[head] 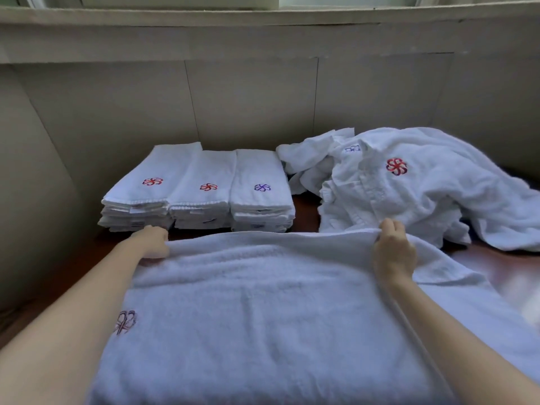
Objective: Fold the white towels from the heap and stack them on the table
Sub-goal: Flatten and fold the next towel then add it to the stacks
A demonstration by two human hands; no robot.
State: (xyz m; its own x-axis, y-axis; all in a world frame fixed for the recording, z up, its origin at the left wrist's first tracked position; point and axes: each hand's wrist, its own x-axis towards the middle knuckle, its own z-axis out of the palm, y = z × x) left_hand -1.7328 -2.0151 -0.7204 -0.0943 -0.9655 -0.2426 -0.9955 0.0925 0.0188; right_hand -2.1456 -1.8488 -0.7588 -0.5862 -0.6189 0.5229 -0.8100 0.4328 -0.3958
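We spread a white towel (263, 317) over the table's (304, 206) near edge, our left hand (153, 241) and right hand (394, 249) each grasping its far hem. Folded stacks (201, 185) line the far edge; the heap (409, 182) fills the far right corner.

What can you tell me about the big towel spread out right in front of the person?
The towel is white, thick terry cloth, spread flat across the table and reaching out of view below. A reddish flower emblem shows faintly near its left side. The left hand and right hand each grip its far edge, which is lifted into a low ridge. Its right side lies in a looser layer near the heap.
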